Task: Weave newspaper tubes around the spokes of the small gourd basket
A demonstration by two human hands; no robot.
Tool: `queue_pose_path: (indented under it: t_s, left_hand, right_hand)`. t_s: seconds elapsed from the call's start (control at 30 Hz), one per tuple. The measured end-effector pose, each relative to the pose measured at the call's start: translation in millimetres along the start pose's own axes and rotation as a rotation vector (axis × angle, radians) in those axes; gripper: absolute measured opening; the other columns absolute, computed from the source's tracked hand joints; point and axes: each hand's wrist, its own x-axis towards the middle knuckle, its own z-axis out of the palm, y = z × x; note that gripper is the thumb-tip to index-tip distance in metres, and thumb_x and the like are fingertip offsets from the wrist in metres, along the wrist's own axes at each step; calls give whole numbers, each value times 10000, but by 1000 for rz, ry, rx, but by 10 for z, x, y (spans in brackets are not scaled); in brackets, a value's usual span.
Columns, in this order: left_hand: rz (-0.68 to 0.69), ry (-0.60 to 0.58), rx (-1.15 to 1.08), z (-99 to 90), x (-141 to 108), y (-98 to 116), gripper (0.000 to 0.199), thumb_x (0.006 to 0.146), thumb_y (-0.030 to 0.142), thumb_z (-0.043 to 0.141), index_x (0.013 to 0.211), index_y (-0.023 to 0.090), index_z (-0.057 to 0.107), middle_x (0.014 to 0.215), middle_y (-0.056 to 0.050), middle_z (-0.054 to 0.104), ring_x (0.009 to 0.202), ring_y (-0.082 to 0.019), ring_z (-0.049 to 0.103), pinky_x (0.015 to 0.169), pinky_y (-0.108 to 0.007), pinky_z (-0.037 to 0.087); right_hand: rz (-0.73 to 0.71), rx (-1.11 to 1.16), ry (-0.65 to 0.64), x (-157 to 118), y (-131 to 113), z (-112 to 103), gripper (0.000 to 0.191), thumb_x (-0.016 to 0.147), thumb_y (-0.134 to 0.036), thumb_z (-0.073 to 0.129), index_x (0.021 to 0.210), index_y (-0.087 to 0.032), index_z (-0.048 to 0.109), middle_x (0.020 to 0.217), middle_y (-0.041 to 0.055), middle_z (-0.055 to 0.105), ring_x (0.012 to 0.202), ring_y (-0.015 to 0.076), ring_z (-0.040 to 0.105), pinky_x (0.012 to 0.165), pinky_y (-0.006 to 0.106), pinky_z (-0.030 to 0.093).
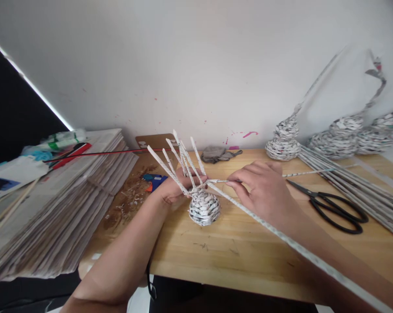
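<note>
A small round ball woven from rolled newspaper strips [204, 208] hangs over the table's middle, with several upright paper spokes [170, 167] fanning from its top. My left hand [180, 184] wraps round the far left side of its neck; part of those fingers is hidden behind the spokes. To the right, my right hand [258, 184] pinches a rolled paper strip that runs from the neck and reappears beyond the hand. Another long paper strip [264, 224] slants from the neck toward the lower right, passing in front of my right forearm.
Black-handled scissors [333, 208] lie right of my right hand, beside a bundle of paper sticks [356, 187]. Woven gourd-like pieces [284, 141] stand along the wall. Newspaper stacks [69, 208] fill the left; a blue tool [155, 181] and grey cloth [218, 154] sit behind.
</note>
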Motion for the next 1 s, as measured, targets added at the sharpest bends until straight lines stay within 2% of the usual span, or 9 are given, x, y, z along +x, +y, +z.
queue_pose_path:
  t_s: [0.27, 0.5, 0.8, 0.9, 1.0]
  left_hand:
    - [7, 6, -7, 65, -28, 2, 328, 690, 372, 821, 773, 79, 697, 632, -33, 644, 515, -87, 506, 463, -212, 317]
    - [14, 21, -6, 115, -45, 47, 406, 627, 419, 861, 774, 70, 715, 607, -33, 633, 514, -91, 499, 460, -210, 325]
    - [18, 22, 1, 117, -45, 32, 353, 674, 383, 835, 783, 66, 722, 603, -30, 630, 490, -81, 481, 444, -214, 306]
    - [25, 25, -22, 114, -27, 20, 342, 665, 366, 842, 784, 68, 725, 641, -46, 654, 533, -98, 531, 480, -215, 355]
    - [54, 11, -36, 119, -9, 5, 326, 661, 355, 843, 808, 86, 734, 696, -59, 683, 579, -112, 573, 536, -225, 417]
  right_hand:
    - [-6, 49, -12, -3, -42, 14, 116, 880, -150, 616, 812, -217, 682, 749, -3, 675, 798, 195, 564, 789, 368, 283]
    - [-8, 58, -34, -6, -43, 35, 110, 883, -158, 616, 807, -212, 674, 751, 3, 669, 798, 196, 554, 783, 364, 295]
    - [-24, 54, -14, 0, -43, 65, 121, 886, -172, 617, 782, -218, 660, 730, -2, 653, 785, 195, 557, 776, 363, 304]
    - [-14, 67, -21, -2, -30, 82, 111, 889, -168, 602, 803, -215, 654, 749, 8, 664, 789, 200, 572, 780, 360, 323]
    - [31, 115, -44, -9, -41, 81, 68, 887, -173, 599, 925, -197, 650, 823, 34, 689, 811, 208, 598, 781, 353, 361]
